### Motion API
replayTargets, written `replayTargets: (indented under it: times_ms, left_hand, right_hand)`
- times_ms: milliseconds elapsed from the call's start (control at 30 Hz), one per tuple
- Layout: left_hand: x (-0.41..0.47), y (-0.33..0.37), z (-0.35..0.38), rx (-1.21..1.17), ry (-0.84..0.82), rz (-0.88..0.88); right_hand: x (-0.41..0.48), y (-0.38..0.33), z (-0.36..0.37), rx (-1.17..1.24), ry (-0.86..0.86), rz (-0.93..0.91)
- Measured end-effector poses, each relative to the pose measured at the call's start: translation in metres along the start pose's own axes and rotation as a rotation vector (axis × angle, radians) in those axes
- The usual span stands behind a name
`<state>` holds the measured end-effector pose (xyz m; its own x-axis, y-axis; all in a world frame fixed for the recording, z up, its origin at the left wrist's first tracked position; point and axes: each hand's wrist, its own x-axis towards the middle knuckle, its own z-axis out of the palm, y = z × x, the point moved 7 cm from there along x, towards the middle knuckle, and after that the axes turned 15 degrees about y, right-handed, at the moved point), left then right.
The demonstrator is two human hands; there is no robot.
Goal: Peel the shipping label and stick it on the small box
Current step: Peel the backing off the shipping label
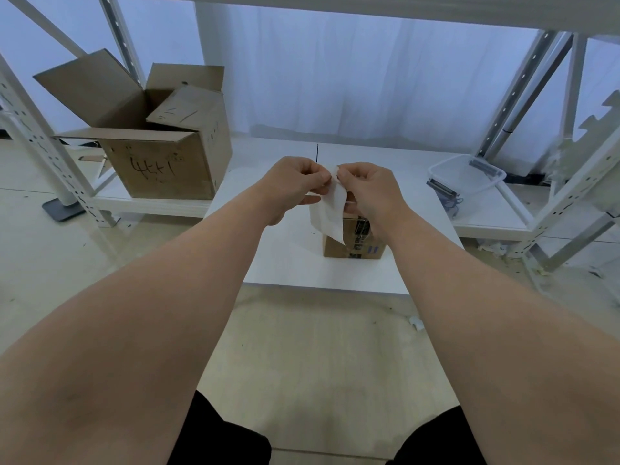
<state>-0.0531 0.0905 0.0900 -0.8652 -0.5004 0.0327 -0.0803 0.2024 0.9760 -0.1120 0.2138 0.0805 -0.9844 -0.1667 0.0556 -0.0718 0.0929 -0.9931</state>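
Note:
A white shipping label hangs in the air above the low white table, its blank side toward me. My left hand and my right hand both pinch its top corner, thumbs and forefingers almost touching. Below and just behind the label stands the small brown cardboard box with dark print and tape on its front. The label and my right wrist hide part of the box.
A large open cardboard box with black handwriting sits on a low shelf at the left. A clear plastic tub lies on the shelf at the right. White metal rack uprights stand on both sides. My knees are at the bottom edge.

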Motion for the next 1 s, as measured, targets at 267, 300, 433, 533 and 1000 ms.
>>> replayTargets:
  times_ms: [267,300,433,533,1000]
  left_hand:
    - [-0.0005,0.0014,-0.0007,0.010,0.012,0.004]
    - [-0.0007,0.0016,-0.0007,0.006,0.010,0.004]
    - [-0.0004,0.0011,-0.0015,0.014,0.008,-0.002]
    - [0.0002,0.0018,-0.0025,0.028,0.017,0.007]
    - [-0.0018,0.0053,-0.0051,-0.037,0.008,0.049]
  right_hand:
    - [0.0012,0.0008,-0.0026,-0.040,0.005,-0.025]
    - [0.0013,0.0008,-0.0023,-0.051,0.004,-0.032]
    - [0.0010,0.0014,-0.0009,-0.071,0.000,-0.050]
    - [0.0017,0.0010,-0.0004,-0.081,0.003,-0.059]
    - [0.0012,-0.0039,-0.0025,-0.028,0.010,-0.082]
